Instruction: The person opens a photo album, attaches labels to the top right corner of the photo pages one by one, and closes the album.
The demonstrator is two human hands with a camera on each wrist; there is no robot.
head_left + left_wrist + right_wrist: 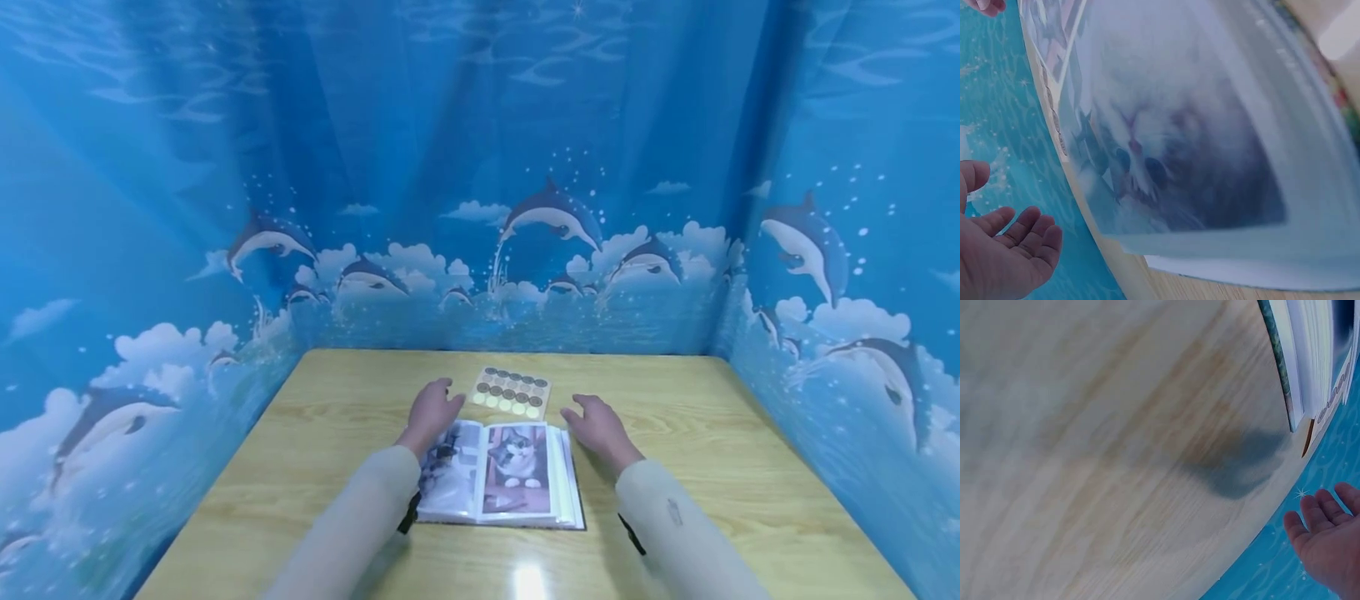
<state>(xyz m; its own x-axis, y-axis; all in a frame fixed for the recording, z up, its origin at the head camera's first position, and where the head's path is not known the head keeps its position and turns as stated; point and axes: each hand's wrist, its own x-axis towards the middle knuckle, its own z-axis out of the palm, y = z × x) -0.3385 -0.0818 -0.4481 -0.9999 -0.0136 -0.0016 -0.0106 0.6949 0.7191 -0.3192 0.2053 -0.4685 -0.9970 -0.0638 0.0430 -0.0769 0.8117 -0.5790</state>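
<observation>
Album (pixel 478 493) lies open on the table

I see the left hand (pixel 433 411) by the album's upper left corner, fingers loosely bent and holding nothing; whether it touches, I can't tell. The left photo (pixel 448 487) looks greyish and hazy; the right photo (pixel 517 468) shows a grey-and-white cat on a purplish ground, with more white-edged pages fanned beside it. Just behind I have a card (pixel 512 392) with rows of dark and pale discs. The right hand (pixel 597 425), fingers relaxed and empty, is near the upper right corner.
</observation>
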